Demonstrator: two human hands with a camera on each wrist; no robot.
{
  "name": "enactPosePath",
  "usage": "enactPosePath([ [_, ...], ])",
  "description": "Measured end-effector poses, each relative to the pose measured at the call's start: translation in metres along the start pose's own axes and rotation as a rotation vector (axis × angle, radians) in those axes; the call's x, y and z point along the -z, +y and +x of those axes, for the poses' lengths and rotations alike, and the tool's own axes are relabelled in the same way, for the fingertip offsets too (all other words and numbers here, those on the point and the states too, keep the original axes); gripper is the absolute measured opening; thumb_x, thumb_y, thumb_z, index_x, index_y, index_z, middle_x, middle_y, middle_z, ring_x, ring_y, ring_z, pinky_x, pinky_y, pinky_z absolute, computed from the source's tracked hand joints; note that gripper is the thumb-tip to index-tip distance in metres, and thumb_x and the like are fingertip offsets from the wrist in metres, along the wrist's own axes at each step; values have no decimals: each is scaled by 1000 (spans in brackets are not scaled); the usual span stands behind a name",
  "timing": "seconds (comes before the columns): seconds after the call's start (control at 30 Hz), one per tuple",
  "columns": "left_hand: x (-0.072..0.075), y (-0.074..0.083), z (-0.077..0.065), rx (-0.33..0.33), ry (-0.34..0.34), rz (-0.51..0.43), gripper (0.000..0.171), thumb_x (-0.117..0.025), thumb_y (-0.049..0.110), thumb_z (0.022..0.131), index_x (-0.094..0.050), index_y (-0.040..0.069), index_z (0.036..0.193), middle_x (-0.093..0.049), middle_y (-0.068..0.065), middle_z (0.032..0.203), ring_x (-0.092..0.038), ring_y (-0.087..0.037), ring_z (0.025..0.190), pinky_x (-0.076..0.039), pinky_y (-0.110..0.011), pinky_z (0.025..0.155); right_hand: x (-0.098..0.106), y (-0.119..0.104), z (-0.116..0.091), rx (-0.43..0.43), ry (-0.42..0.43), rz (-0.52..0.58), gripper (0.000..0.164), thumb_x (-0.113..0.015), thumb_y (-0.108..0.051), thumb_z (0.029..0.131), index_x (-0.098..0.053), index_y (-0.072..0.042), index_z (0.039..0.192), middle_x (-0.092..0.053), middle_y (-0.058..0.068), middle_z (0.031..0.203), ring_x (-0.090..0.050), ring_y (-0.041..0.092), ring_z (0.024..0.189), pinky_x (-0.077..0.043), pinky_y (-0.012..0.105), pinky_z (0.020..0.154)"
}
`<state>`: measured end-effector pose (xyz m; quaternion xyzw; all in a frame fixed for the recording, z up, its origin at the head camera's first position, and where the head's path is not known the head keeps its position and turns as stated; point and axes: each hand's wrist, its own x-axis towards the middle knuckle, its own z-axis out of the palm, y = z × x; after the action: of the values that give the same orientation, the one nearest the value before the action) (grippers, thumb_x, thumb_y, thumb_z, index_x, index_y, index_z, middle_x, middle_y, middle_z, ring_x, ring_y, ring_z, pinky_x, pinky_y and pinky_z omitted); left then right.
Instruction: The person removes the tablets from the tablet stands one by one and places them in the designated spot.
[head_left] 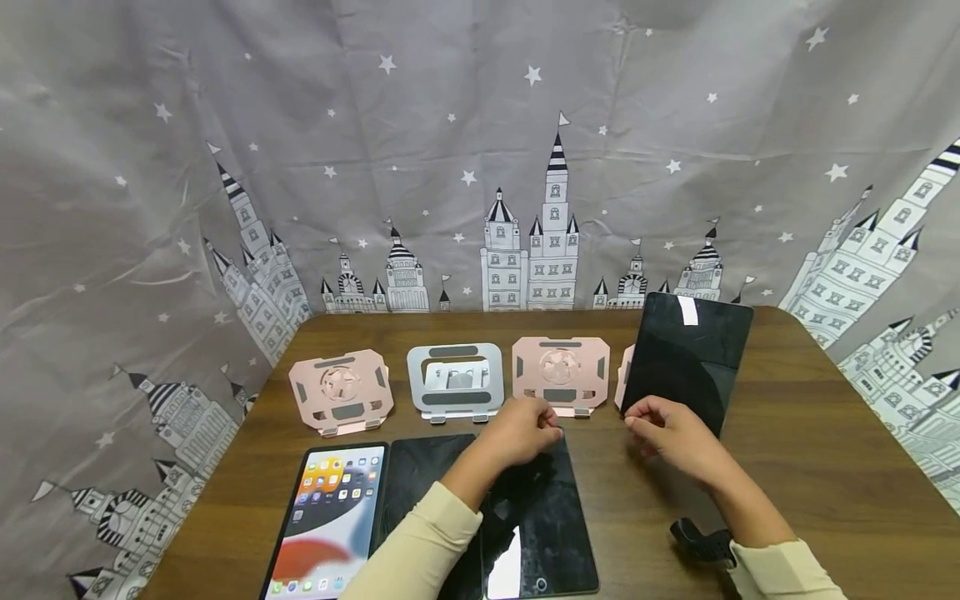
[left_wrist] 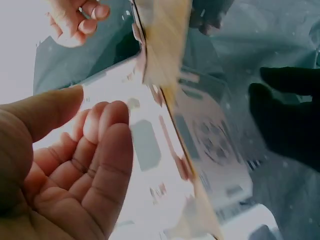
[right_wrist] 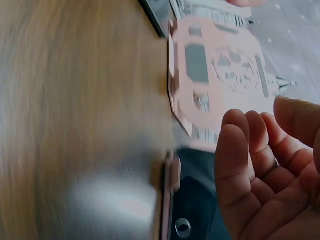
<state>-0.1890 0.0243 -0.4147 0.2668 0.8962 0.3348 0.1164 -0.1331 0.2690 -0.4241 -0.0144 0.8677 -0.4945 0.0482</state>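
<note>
A dark tablet leans upright on a pink stand, mostly hidden behind it. By the tablet's lower left corner is my right hand, its fingers loosely bent and nothing between them in the right wrist view. My left hand hovers over the top end of a black tablet lying flat, just before another pink stand. In the left wrist view, the left fingers curve loosely around empty space. A small pink lip holds the upright tablet's bottom edge in the right wrist view.
A grey stand and a third pink stand stand further left in the row. In front lie a tablet with a lit screen and another dark tablet. Behind the wooden table hangs a grey castle-print curtain.
</note>
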Motion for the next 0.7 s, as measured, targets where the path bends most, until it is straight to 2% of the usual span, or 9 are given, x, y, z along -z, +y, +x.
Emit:
enactPosePath([
  [0.13, -6, 22, 20, -63, 3, 2, 12, -72, 14, 89, -65, 11, 80, -56, 10, 67, -49, -2, 61, -41, -17, 58, 19, 4, -5, 12, 37, -37, 16, -60, -10, 99, -61, 5, 104, -64, 13, 86, -63, 27, 78, -57, 35, 66],
  [0.37, -1, 43, 55, -110, 4, -143, 7, -71, 15, 91, -68, 9, 89, -58, 7, 73, -52, -4, 66, -44, -16, 60, 52, 16, -12, -13, 109, -123, 22, -58, -17, 102, -61, 4, 106, -65, 12, 91, -64, 21, 80, -56, 33, 66],
  [0.53, 6, 48, 73, -92, 46, -210, 9, -70, 20, 93, -70, 11, 96, -60, 7, 78, -54, -6, 69, -44, -20, 60, 69, 23, -16, -11, 139, -192, 24, -56, -20, 103, -62, 3, 107, -66, 11, 92, -64, 19, 79, -56, 32, 66],
  [0.7, 6, 53, 87, -60, 74, -290, 10, -69, 22, 95, -70, 13, 97, -61, 7, 78, -55, -8, 69, -45, -22, 56, 88, 26, -15, 20, 183, -228, 23, -54, -17, 103, -61, 4, 107, -66, 14, 93, -64, 18, 78, -56, 29, 65],
])
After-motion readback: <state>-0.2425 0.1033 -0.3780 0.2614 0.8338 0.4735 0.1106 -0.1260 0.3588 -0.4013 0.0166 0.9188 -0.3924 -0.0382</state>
